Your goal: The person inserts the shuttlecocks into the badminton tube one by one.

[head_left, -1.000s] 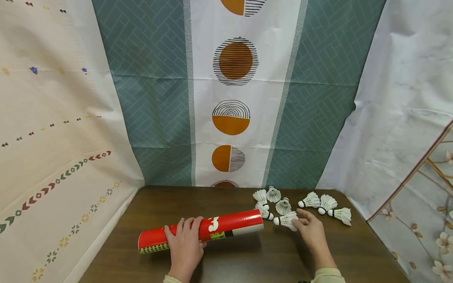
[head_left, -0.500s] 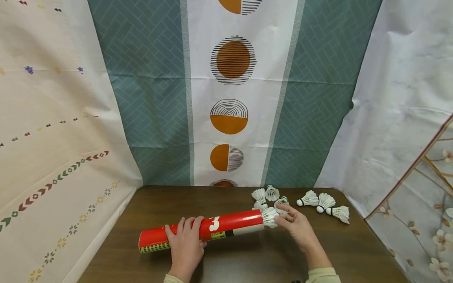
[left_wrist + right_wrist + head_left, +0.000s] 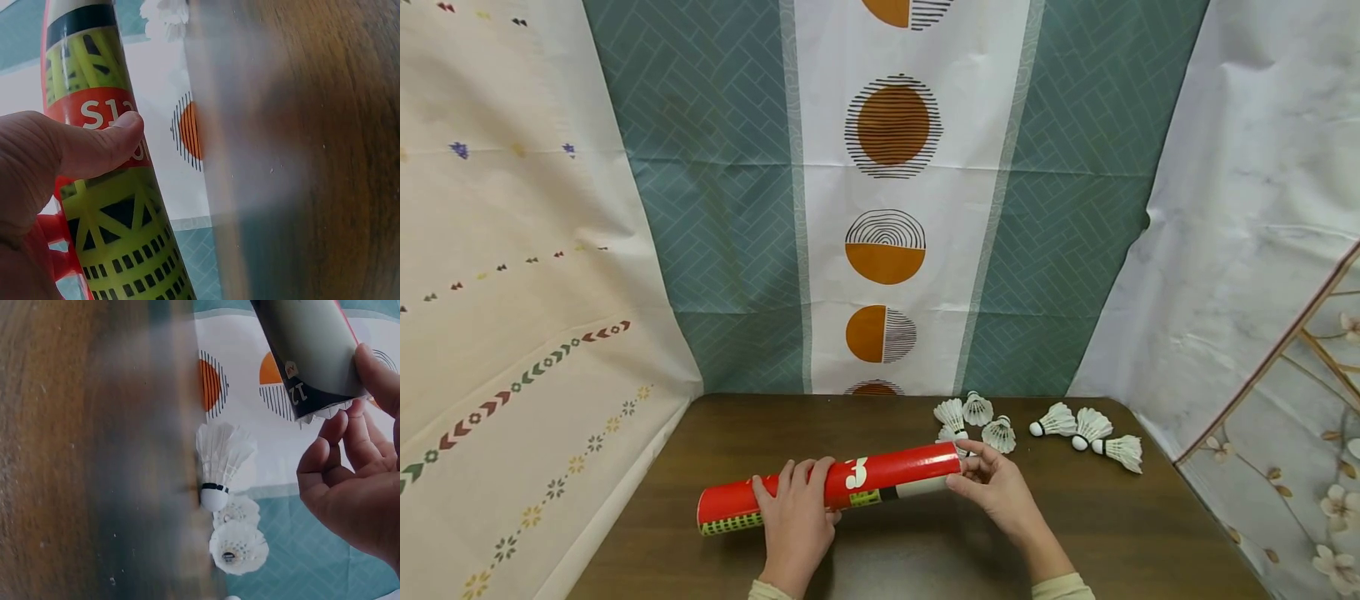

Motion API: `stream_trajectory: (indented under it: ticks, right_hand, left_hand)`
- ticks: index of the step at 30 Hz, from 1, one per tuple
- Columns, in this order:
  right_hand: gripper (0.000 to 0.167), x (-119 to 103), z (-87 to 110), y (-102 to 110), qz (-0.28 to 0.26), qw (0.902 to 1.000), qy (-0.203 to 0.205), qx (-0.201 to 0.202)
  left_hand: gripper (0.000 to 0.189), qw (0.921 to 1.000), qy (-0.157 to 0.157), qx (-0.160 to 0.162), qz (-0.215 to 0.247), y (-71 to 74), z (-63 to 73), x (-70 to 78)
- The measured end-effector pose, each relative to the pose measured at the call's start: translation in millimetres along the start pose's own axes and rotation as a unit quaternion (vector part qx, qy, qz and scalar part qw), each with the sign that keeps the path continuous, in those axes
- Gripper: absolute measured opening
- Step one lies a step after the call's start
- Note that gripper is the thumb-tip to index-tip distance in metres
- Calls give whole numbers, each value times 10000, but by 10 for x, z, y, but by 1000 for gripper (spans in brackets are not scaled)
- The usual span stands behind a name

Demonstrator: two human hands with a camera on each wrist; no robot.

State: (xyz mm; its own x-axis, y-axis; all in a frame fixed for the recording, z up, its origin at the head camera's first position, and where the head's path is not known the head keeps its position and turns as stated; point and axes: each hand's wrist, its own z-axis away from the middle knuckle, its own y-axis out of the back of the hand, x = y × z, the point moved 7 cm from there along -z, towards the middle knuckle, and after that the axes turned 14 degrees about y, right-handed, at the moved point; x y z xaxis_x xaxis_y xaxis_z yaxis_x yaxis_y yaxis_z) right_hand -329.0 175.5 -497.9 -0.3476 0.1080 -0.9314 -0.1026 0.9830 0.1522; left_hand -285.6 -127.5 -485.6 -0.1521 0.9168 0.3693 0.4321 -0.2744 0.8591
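Observation:
My left hand [image 3: 797,517] grips a red shuttlecock tube [image 3: 902,467] around its middle, the thumb across its printed side in the left wrist view. The tube lies roughly level, its open end to the right. At that mouth is my right hand [image 3: 996,492]. In the right wrist view, its thumb lies on the tube's side, and its curled fingers hold the feather end of a shuttlecock [image 3: 328,412]. Only white feather tips show past the rim; the rest is hidden inside the tube.
Behind the tube's mouth lies a loose group of several shuttlecocks [image 3: 998,434]. Farther right, three more shuttlecocks [image 3: 1092,427] lie in a row on the dark wooden table [image 3: 760,437]. A patterned cloth [image 3: 880,250] hangs along the table's back edge.
My right hand has carried one shuttlecock leftward from the table and into the tube's mouth, feathers last. The left hand and tube have stayed nearly in place.

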Motion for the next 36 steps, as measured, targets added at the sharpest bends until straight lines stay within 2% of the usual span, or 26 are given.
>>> stream_trajectory:
  ticks: [5,11,15,36]
  right_hand:
    - [73,-15,2,-31,154,9998,37,114]
    - [81,-29,40,-128,-52,9973,286,-670]
    - [79,-35,60,-153,-279,9950,355,-894]
    - [76,-46,59,-172,-497,9936,341,-958]
  left_hand:
    - [86,10000,25,-52,0,-12,11,9]
    - [85,10000,52,-65,-18,-13,16,-2]
    - [85,10000,45,-62,-10,-15,18,-2]
    - [84,9999,54,-105,-3,-34,28,-17]
